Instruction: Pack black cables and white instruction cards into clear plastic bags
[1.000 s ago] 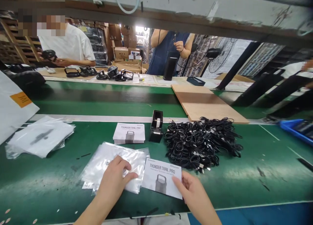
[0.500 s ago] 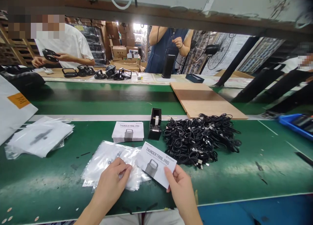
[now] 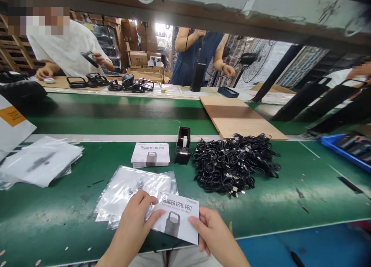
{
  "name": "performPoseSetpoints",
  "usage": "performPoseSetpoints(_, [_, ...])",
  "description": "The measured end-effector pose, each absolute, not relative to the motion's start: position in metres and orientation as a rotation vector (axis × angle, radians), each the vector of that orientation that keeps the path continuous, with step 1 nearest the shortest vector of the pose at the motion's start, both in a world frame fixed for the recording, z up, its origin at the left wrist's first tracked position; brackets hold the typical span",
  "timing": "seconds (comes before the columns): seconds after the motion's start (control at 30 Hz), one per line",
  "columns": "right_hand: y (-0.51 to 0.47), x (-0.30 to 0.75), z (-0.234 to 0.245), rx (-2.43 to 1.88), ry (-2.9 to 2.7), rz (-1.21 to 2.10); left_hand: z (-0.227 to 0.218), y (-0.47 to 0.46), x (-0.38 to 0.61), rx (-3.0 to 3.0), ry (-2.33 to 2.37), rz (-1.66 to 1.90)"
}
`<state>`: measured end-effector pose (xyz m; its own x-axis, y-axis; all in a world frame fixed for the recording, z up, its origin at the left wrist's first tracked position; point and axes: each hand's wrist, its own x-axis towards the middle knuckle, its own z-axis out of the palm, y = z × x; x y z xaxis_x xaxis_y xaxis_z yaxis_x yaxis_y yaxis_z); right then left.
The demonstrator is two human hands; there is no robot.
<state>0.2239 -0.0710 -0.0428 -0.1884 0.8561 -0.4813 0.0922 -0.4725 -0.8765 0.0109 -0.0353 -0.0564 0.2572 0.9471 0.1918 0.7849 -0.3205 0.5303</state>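
Observation:
My right hand (image 3: 213,232) pinches the right edge of a white "Thunder Trail Pro" leaflet (image 3: 178,218) at the near edge of the green bench. My left hand (image 3: 135,220) grips the top clear plastic bag of a stack of bags (image 3: 130,189), its thumb against the leaflet's left edge, which overlaps the bag. A stack of the same leaflets (image 3: 150,154) lies further back, next to a black tape dispenser (image 3: 183,145). A heap of coiled black cables (image 3: 232,162) lies to the right.
More clear bags (image 3: 40,162) lie at the left. A brown board (image 3: 237,118) rests across the conveyor (image 3: 116,116). Beyond it, two people handle black parts (image 3: 127,83) and a dark speaker (image 3: 198,73). A blue tray (image 3: 344,149) sits at far right.
My right hand has brought the leaflet left and down against the plastic bag under my left hand. The people opposite have shifted their hands.

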Motion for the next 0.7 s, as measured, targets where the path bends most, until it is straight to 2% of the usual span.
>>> performPoseSetpoints(0.13, [-0.066,0.230,-0.037,-1.364,-1.063,1.868,-0.058,-0.032,0.010,2.286,1.556,0.680])
performPoseSetpoints(0.4, [-0.042,0.211,-0.039,-1.457,-0.799,1.660,-0.039,-0.028,0.010,2.121,1.595,0.684])
performPoseSetpoints(0.57, [-0.030,0.215,-0.036,-1.505,-0.900,1.535,-0.040,-0.020,0.002,2.086,1.698,0.643])
performPoseSetpoints(0.7, [-0.031,0.231,-0.039,-1.546,-1.012,1.574,-0.047,-0.017,-0.001,2.210,1.714,0.614])
